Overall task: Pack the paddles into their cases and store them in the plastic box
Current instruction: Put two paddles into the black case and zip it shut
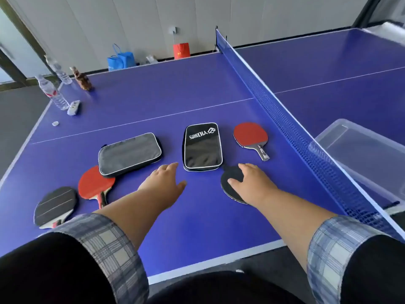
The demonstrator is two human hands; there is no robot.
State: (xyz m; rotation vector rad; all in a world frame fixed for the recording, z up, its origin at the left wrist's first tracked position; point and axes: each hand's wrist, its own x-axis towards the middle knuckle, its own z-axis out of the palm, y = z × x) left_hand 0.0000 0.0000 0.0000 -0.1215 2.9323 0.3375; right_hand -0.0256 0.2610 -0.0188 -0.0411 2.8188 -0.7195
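Observation:
Two cases lie on the blue table: a black case with white lettering in the middle and a grey case to its left. My right hand rests on a black-faced paddle, fingers spread over its blade. My left hand hovers open just left of the black case, holding nothing. A red paddle lies right of the black case. Another red paddle lies partly under the grey case, and a black paddle sits at the near left. The clear plastic box stands beyond the net.
The blue net runs diagonally between me and the plastic box. Water bottles, a brown bottle, a remote and a bottle cap sit at the far left corner. Blue and red bags stand on the floor by the wall.

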